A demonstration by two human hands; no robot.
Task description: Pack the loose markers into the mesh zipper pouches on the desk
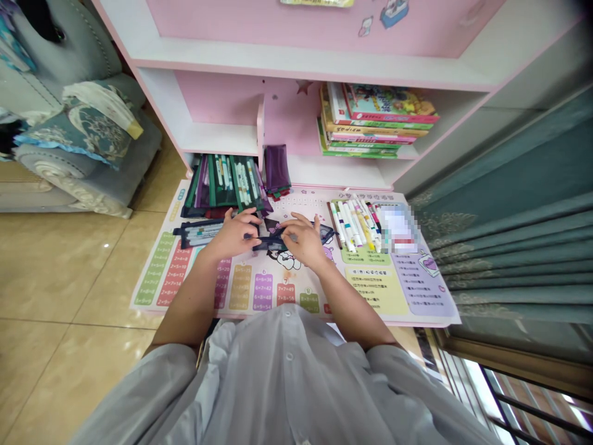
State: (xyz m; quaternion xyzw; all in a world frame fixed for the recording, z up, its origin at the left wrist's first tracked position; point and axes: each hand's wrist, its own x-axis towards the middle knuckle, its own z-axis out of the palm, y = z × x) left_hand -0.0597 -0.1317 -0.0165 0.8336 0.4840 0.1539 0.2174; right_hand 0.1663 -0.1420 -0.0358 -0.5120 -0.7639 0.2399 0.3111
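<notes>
My left hand and my right hand both grip a dark, flat mesh pen pouch lying on the colourful desk mat. The fingers of each hand curl and pinch the pouch's edges, left hand at its left end, right hand at its right end. Another dark pouch with pens inside lies just left of my left hand. A loose pile of white marker pens sits to the right of my right hand.
Several green and purple pouches lean at the back of the desk under a pink shelf. A stack of books fills the right cubby. A sofa stands at left, a curtain at right.
</notes>
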